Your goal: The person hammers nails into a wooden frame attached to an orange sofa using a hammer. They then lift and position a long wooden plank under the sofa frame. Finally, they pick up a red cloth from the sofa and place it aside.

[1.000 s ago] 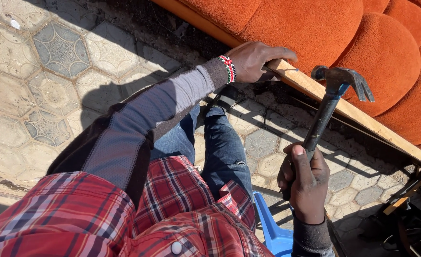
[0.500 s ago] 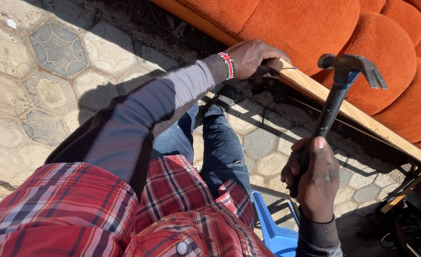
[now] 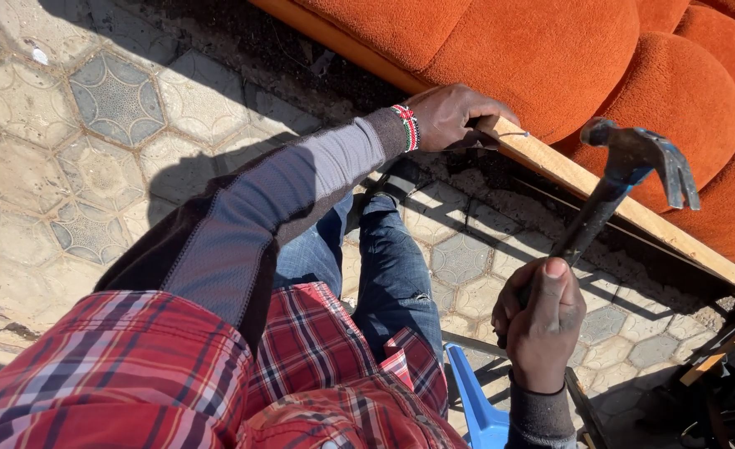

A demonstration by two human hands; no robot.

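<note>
Gripping a claw hammer, right hand; left hand clasps the wooden rail.

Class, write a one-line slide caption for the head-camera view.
Right hand raises a claw hammer while the left hand grips the wooden rail of an orange upholstered sofa.

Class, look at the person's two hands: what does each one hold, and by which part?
The right hand grips a claw hammer low on its handle. The left hand grasps the sofa's wooden rail at its edge.

Sunlit hexagonal paving stones lie under hard shadows.
</note>
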